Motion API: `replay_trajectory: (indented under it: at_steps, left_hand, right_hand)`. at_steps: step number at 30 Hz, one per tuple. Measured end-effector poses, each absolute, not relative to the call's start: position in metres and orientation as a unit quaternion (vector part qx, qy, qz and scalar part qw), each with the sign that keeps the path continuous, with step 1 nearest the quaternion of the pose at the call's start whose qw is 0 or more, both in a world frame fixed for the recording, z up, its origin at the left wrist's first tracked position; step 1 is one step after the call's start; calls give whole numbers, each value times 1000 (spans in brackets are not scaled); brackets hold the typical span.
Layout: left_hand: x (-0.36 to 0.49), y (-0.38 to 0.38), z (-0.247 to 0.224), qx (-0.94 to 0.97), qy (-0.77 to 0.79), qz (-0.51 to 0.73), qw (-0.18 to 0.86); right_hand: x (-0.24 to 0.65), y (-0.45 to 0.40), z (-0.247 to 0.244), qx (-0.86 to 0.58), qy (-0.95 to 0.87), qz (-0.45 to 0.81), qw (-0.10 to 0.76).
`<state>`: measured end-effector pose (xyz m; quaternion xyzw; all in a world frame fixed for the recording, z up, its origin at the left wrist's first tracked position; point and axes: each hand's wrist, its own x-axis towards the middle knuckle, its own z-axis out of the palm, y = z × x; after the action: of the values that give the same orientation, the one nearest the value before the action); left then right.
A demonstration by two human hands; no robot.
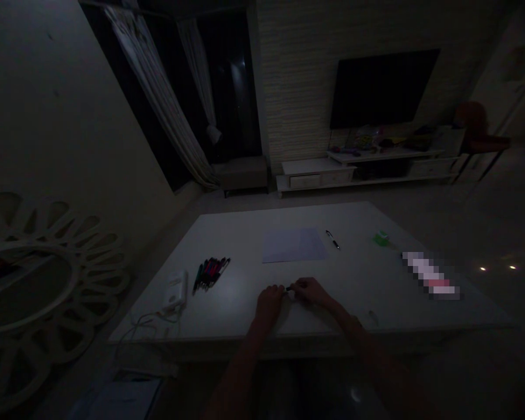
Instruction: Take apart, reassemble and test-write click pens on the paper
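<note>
Near the front edge of the white table, my two hands are close together around a small dark pen-like stick [288, 289]. My left hand [271, 300] is closed with its fingertips at the left end of the stick. From the other side, my right hand [310, 291] pinches it between thumb and fingers. The dim light and my fingers hide most of the stick, so its exact kind is unclear. Beyond my hands lies a sheet of white paper [294, 245]. To the paper's right is a single black-and-white pen [333, 240].
Several pens [210, 274] lie bunched on the table's left, beside a white box-shaped device [175, 290] with cables [146, 319]. A small green item [381, 237] and a blurred-out pinkish thing [431, 275] lie on the right. Beyond the white table [240, 230] stands a TV cabinet [315, 169].
</note>
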<state>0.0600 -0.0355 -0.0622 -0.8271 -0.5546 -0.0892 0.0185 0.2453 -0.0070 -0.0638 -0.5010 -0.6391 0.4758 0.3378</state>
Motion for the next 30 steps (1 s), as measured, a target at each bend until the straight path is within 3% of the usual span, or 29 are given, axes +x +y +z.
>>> replay_trajectory:
  at_steps: [3, 8, 12, 16, 20, 30]
  left_hand:
    - [60, -36, -61, -826, -554, -97, 23]
    - [60, -36, -60, -826, -555, -93, 31]
    - [60, -35, -61, -824, -560, -84, 24]
    - [60, -36, -61, -821, -564, -84, 29]
    - [60, -36, -63, -826, -553, -101, 38]
    - [59, -34, -68, -833, -542, -105, 41]
  right_hand:
    - [247, -5, -61, -534, -617, 486, 313]
    - [247, -2, -63, -496, -614, 497, 360]
    - [246, -2, -67, -521, -598, 518, 322]
    - [243, -4, -66, -490, -615, 491, 377]
    - [241, -6, -66, -504, -584, 533, 347]
    - [242, -7, -70, -499, -608, 486, 381]
